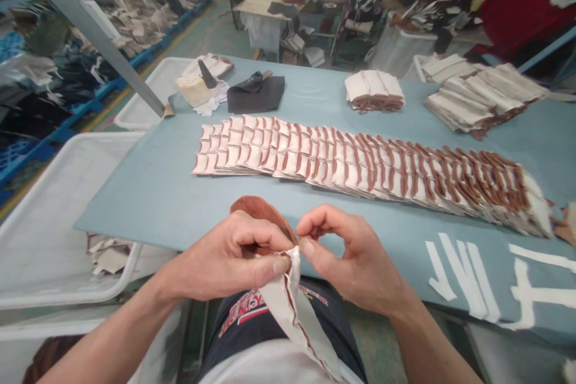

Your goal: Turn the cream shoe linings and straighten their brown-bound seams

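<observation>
Cream piece [281, 309]: I saw it over the person's lap, just off the near edge of the blue table [148, 192]

Long axis: it ran from the fingertips down toward the body, slanting to the right, a brown edge line following its length; the upper end pointed away toward the table, the lower end toward the wearer

Left hand [238, 258]: thumb and fingers were closed on the upper end of the piece

Right hand [351, 255]: it was loosely curled, thumb and forefinger almost together just beside that end; I could not tell whether they held anything

Brown flap [254, 207]: its rounded top showed beyond the left hand; fingers hid the rest, so I could not tell whether it joined the cream piece

Lower end: it ran down to the bottom edge of my view, where I lost it

Dark garment [245, 309]: the piece covered part of its lettering

Row of stacked pieces [324, 159]: it lay across the table beyond both hands, too crowded at its right end for me to separate
</observation>
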The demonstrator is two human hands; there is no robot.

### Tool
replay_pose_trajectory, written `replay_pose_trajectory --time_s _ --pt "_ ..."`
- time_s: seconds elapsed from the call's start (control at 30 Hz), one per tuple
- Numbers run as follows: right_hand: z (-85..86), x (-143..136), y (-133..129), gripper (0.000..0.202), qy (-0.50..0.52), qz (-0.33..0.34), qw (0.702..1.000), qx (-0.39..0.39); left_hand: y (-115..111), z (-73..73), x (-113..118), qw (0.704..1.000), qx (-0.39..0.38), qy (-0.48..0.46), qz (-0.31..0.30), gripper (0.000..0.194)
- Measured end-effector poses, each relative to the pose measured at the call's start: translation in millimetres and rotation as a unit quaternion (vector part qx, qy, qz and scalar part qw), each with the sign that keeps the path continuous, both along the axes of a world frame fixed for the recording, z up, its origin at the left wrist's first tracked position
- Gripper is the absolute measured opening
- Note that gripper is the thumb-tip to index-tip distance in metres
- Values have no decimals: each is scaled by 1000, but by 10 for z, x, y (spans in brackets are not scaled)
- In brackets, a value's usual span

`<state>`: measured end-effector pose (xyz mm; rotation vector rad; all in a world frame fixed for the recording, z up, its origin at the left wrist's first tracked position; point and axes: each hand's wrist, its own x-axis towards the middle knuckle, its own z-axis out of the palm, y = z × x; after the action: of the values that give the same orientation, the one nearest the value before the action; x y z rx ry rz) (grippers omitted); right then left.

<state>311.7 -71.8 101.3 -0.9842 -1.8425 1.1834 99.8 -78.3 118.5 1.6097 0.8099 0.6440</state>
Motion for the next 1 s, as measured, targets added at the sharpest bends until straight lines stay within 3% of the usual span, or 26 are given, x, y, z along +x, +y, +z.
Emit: replay_pose_trajectory --time_s 0.17,0.33,0.47,0.63,0.83,1.0 --pt "-54 -35 43 9 4 1 999 35 -17 39 8 998 -15 47 41 27" --pt "-164 -89 22 6 -8 -26 1000 1 24 -89 -53 989 -54 124 61 34" --pt "-244 -151 -113 3 -21 -32 999 -33 60 -183 -147 989 -97 78 78 38" --pt "-235 -201 -228 6 -71 -67 995 7 81 -153 -128 988 -100 45 106 34" --pt "-171 -233 -89 8 -96 -99 989 -53 71 -123 -37 989 -26 49 141 29" --pt "-150 -275 -8 12 -134 -125 980 -81 10 -163 27 985 -34 63 155 29"
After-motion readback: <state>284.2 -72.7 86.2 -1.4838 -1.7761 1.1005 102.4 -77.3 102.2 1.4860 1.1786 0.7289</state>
